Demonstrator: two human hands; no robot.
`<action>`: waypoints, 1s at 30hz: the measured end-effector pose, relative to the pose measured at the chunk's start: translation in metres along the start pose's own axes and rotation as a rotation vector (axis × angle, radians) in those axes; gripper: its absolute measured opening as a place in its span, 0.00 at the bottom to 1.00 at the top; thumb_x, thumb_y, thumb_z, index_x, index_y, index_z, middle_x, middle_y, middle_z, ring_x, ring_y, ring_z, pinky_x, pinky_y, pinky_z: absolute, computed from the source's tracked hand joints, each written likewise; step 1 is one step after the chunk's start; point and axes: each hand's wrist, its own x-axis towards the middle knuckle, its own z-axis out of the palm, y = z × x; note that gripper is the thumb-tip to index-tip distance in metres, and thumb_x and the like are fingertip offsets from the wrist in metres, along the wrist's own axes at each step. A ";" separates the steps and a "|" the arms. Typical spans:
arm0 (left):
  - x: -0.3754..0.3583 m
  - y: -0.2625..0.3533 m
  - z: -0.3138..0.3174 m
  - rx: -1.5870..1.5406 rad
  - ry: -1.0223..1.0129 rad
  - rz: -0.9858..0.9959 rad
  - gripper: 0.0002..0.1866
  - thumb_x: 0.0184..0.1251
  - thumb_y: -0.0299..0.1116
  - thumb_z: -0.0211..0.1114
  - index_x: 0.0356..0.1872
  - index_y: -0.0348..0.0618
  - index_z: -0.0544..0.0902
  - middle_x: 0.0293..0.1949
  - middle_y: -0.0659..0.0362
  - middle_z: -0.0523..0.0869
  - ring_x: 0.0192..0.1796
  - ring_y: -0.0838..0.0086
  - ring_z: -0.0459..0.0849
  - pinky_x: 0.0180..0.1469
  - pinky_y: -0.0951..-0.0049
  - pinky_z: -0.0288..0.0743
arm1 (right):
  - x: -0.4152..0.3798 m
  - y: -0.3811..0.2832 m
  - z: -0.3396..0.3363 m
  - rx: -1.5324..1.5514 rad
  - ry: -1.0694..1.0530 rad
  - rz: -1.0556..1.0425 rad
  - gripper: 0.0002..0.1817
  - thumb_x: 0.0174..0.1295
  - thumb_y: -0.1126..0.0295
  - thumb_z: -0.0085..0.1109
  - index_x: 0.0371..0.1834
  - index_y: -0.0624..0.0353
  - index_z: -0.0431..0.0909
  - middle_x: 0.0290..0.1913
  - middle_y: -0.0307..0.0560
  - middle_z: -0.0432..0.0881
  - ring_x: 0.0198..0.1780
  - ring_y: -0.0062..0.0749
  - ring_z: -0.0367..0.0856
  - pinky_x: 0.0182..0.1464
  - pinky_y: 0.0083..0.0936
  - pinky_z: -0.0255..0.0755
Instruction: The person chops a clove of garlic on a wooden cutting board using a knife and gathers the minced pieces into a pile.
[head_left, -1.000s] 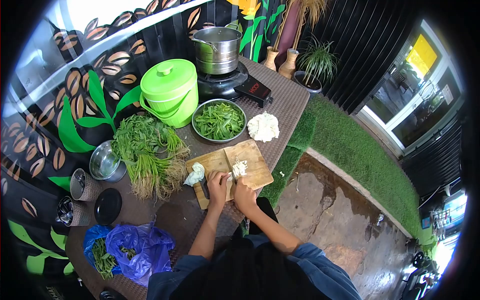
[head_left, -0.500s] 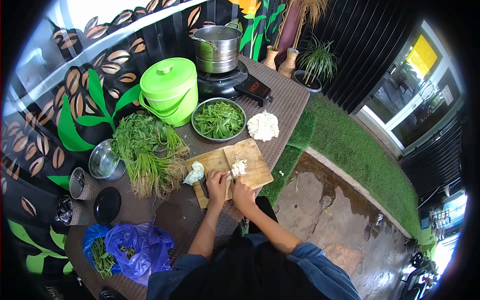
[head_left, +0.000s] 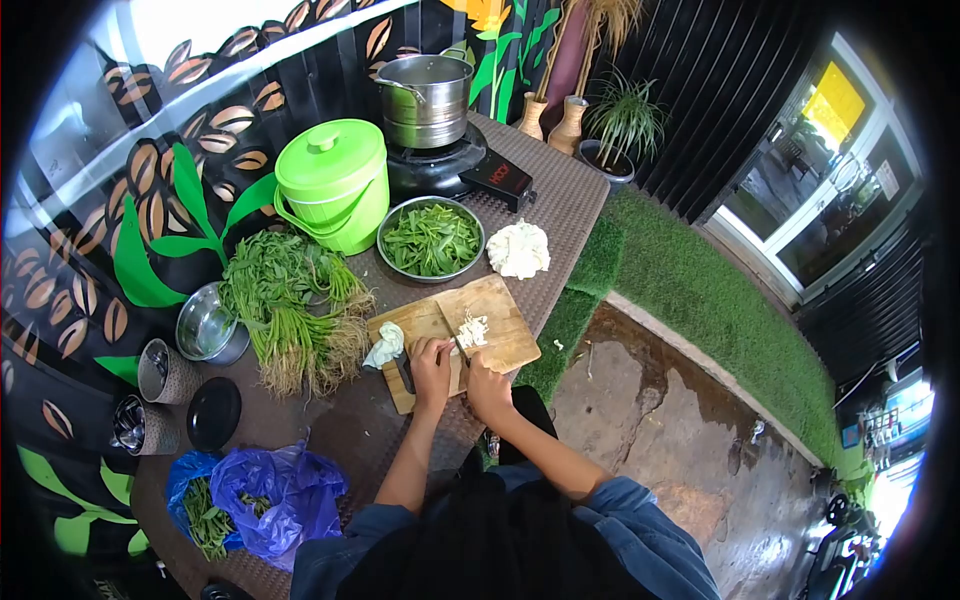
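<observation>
My right hand (head_left: 489, 388) is closed around the handle of a knife (head_left: 459, 345), its thin blade reaching forward over the wooden cutting board (head_left: 510, 343). Beside the blade, the fingers of my left hand (head_left: 431, 368) pinch a small pale piece, mostly hidden under the fingertips. Chopped white bits (head_left: 472, 329) lie in a small heap just right of the blade. A crumpled pale green-white bundle (head_left: 384, 345), perhaps a leaf or thin plastic, rests on the board's left side near my left hand.
Behind the board stand a bowl of cut greens (head_left: 432, 240), a white crumpled heap (head_left: 519, 249), a green lidded bucket (head_left: 332, 187) and a steel pot (head_left: 425, 105) on a stove (head_left: 430, 165). Leafy greens with roots (head_left: 297, 305), a metal bowl (head_left: 212, 325) and blue bags (head_left: 285, 500) lie left.
The view has shifted slightly, so the table's things sit a little further left. Both hands stay at the board, the knife still in my right hand.
</observation>
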 end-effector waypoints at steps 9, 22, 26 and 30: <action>-0.003 -0.010 0.008 0.157 -0.003 0.044 0.06 0.56 0.28 0.67 0.29 0.37 0.80 0.29 0.51 0.77 0.35 0.56 0.76 0.38 0.61 0.69 | 0.008 0.020 -0.026 0.247 -0.222 0.176 0.16 0.65 0.63 0.46 0.44 0.66 0.62 0.26 0.68 0.80 0.33 0.64 0.81 0.39 0.52 0.74; -0.018 0.001 0.013 0.218 0.034 0.020 0.09 0.57 0.28 0.65 0.37 0.35 0.85 0.28 0.51 0.83 0.34 0.60 0.78 0.39 0.64 0.72 | 0.029 0.014 -0.047 0.248 -0.362 0.139 0.18 0.65 0.62 0.44 0.46 0.69 0.66 0.37 0.70 0.80 0.42 0.63 0.80 0.46 0.51 0.73; -0.014 -0.001 0.008 0.140 -0.045 -0.034 0.09 0.56 0.28 0.67 0.38 0.36 0.85 0.28 0.51 0.83 0.34 0.60 0.78 0.38 0.64 0.71 | 0.013 0.005 -0.035 0.261 -0.298 0.225 0.19 0.65 0.63 0.43 0.49 0.69 0.64 0.38 0.70 0.80 0.43 0.63 0.80 0.47 0.51 0.73; -0.011 -0.001 0.011 0.136 -0.044 -0.031 0.09 0.55 0.28 0.67 0.37 0.36 0.85 0.28 0.51 0.83 0.34 0.60 0.78 0.38 0.64 0.72 | 0.018 0.011 -0.027 0.238 -0.331 0.216 0.20 0.65 0.61 0.44 0.50 0.69 0.63 0.39 0.70 0.80 0.44 0.63 0.80 0.47 0.51 0.73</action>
